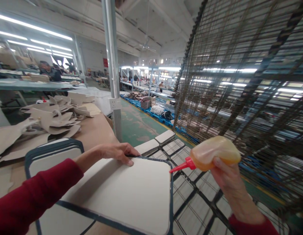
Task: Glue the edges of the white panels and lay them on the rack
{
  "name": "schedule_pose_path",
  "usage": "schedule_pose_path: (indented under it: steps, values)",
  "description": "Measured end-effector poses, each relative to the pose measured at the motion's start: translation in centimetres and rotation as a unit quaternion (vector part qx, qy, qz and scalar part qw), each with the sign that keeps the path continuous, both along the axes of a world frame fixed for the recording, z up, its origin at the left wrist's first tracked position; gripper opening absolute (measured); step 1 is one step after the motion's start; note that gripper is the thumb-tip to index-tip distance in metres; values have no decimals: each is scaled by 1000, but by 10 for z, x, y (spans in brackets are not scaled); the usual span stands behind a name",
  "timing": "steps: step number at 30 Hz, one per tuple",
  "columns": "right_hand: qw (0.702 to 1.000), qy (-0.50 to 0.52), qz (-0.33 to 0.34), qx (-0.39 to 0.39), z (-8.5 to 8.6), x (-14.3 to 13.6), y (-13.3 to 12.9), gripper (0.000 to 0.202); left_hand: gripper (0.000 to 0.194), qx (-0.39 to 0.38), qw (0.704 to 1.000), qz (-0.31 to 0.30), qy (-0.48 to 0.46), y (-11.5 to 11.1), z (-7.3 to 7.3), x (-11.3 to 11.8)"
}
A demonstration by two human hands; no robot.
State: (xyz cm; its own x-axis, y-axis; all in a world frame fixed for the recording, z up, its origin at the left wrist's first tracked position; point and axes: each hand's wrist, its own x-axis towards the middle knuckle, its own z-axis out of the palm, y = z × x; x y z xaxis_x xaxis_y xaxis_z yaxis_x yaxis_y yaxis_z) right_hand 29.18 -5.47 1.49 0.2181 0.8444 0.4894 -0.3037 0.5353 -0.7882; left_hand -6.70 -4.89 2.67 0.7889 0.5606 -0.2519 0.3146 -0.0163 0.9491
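My left hand (pixel 119 152) grips the far edge of a pale panel (pixel 132 192) with a dark blue border, thumb on its top face. In my right hand (pixel 226 173) is a squeeze bottle (pixel 215 152) of yellowish liquid, tilted so that its red nozzle (pixel 182 165) points left. The nozzle tip is at the panel's right border, near the far corner. More dark-edged panels (pixel 55 150) lie stacked under and behind the held one at the left.
Wire racks (pixel 239 75) rise at the right, and a lower rack holds small pale pieces (pixel 166 136). Cut sheets (pixel 53 114) are heaped on the brown table (pixel 92 130) at the left. A metal post (pixel 112 65) stands behind it. People are seated farther back.
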Motion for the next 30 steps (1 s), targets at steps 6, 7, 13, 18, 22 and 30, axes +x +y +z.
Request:
schedule_pose_path:
  steps: [6,7,13,18,22,30]
  values:
    - [1000,-11,2,-13,-5,0,-3,34,46,0,1000,7,0,-1,0,-2]
    - [1000,-13,2,-16,-6,0,-4,34,46,-3,1000,7,-3,-2,-1,-3]
    - [1000,-17,1,-19,-9,0,-9,43,49,-7,1000,1,-10,-2,-1,-5]
    - [1000,-8,-20,-23,-10,-2,-15,43,47,-13,1000,7,-14,-2,-1,-5]
    - [999,-18,-10,-33,-7,-4,-21,43,46,-24,999,9,-19,-3,-3,-6]
    - [998,-36,1,-58,-8,-5,-30,61,43,-41,999,5,-34,0,-10,-12]
